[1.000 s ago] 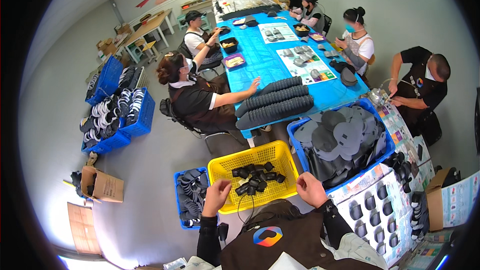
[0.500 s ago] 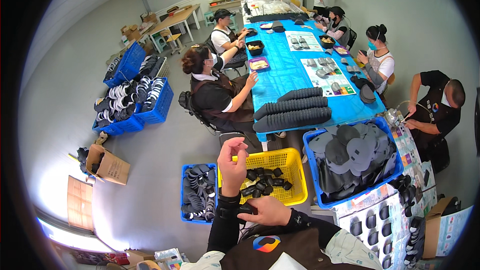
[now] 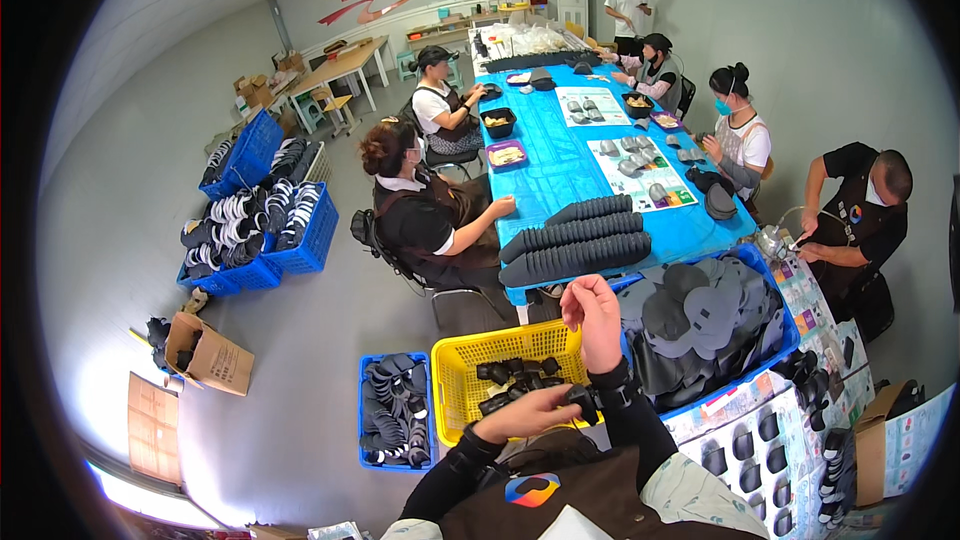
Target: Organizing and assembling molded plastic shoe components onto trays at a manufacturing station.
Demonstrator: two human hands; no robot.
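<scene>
My right hand [image 3: 596, 318] is raised in front of the yellow basket [image 3: 462, 420], its fingers loosely bent with nothing seen in them. Around that wrist sits a black strap with a small black wrist device [image 3: 583, 402]. My left hand [image 3: 528, 414] reaches across from the left and its fingertips close on the device. Another black band [image 3: 474, 455] circles my left wrist. Several small black devices with straps [image 3: 515, 380] lie in the basket behind my hands.
A blue crate [image 3: 640, 380] of grey and black cut pieces stands right. Another blue crate [image 3: 364, 440] holds black parts at left. Ahead, people sit along a blue-covered table [image 3: 545, 175] bearing stacked black pieces [image 3: 580, 245]. A person [image 3: 860, 220] works at the right.
My hands have swapped roles: my right hand has left my left wrist and risen, while my left hand has come down onto the right wrist's device. The view has shifted slightly.
</scene>
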